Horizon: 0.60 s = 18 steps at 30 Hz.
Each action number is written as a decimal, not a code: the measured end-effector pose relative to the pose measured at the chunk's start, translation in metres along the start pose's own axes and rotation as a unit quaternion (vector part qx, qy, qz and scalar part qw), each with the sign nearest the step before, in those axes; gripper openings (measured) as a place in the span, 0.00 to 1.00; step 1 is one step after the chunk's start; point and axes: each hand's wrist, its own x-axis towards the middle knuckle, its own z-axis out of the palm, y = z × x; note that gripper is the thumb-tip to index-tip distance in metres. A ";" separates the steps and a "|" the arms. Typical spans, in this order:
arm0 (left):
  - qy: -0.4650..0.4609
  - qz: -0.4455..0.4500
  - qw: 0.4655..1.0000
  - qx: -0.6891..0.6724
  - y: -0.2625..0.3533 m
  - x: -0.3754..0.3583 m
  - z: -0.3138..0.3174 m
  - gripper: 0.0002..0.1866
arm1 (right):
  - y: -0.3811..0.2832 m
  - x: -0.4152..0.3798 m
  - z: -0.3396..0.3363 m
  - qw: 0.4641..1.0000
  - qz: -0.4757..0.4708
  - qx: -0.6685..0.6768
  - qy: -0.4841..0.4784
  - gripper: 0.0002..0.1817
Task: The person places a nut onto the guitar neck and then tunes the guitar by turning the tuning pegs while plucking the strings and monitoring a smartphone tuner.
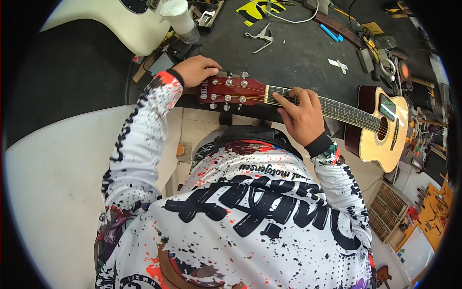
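Observation:
An acoustic guitar (370, 149) with a pale top lies along the bench's near edge, its dark red headstock (236, 90) pointing left and a dark phone-like object (387, 106) on its body. My left hand (196, 71) rests at the far left corner of the headstock, near a tuning peg, its fingers bent together; whatever lies under them is hidden. My right hand (302, 113) is over the neck close to the nut, index finger stretched onto the strings and the other fingers spread or curled over the fretboard.
A cream guitar body (101, 17) lies at the upper left beside a white-topped bottle (179, 19). A metal capo (261, 37) is on the dark bench (226, 43). Tools and tape crowd the right side. A parts rack (385, 207) stands at lower right.

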 end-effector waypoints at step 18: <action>-0.041 -0.087 0.993 0.064 0.008 0.047 0.007 0.14 | 0.000 -0.001 0.000 0.999 0.022 0.000 0.024 0.20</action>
